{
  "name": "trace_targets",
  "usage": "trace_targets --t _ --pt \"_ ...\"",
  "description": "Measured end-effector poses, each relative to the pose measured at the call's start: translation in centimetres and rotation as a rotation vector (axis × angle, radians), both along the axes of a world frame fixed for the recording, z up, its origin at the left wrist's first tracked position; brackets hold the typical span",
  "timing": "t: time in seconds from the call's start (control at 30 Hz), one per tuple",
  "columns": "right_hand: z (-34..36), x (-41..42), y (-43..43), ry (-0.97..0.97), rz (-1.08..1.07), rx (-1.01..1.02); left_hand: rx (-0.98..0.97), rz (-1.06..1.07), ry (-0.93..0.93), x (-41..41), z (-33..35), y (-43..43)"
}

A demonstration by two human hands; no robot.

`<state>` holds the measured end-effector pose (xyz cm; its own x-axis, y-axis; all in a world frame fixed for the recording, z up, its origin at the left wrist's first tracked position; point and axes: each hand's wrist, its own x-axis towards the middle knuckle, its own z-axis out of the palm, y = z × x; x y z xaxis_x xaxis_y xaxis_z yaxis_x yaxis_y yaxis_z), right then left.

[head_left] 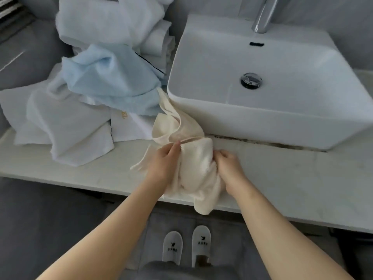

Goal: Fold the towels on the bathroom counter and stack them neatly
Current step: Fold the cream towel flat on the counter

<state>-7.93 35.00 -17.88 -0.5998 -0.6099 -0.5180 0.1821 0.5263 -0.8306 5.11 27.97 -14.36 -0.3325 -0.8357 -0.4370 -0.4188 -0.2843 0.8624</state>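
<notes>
A crumpled cream towel (196,158) lies at the front edge of the pale counter (282,178), one end trailing up along the sink's left side and one corner hanging over the edge. My left hand (164,160) pinches its left side near the top fold. My right hand (229,165) grips its right side with curled fingers. To the left, a light blue towel (113,77) sits crumpled on top of several white towels (66,126). More white towels (105,19) are heaped at the back left.
A white vessel sink (272,93) with a chrome faucet (263,15) fills the right half of the counter. Bare counter lies in front of the sink to the right. Below the counter edge are grey floor and two white slippers (186,247).
</notes>
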Motion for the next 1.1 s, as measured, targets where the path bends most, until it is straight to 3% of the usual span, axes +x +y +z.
trace_targets --t 0.23,0.4,0.57,0.87,0.97,1.03,1.1 --pt "-0.8 -2.2 5.2 0.013 -0.26 0.028 -0.028 -0.349 -0.027 -3.4 -1.5 3.0" --pt "-0.8 -5.8 10.4 0.038 -0.401 0.022 -0.014 -0.529 0.05 -7.2 0.3 7.0" --pt "-1.0 -10.2 16.2 0.027 -0.518 -0.01 -0.086 -0.438 0.121 -12.1 1.2 12.2" --pt "-0.9 -21.3 26.5 -0.012 -0.823 -0.095 0.207 -0.36 0.218 -24.5 0.7 21.4" --pt "-0.3 -24.5 28.7 -0.018 -0.979 -0.14 0.001 -0.435 0.24 -26.8 0.9 22.2" --pt "0.2 -26.5 30.0 -0.025 -1.09 -0.186 -0.224 -0.606 0.078 -28.0 1.0 22.6" --pt "0.8 -28.1 30.6 -0.042 -1.163 -0.232 -0.467 -0.921 -0.179 -29.6 0.2 22.9"
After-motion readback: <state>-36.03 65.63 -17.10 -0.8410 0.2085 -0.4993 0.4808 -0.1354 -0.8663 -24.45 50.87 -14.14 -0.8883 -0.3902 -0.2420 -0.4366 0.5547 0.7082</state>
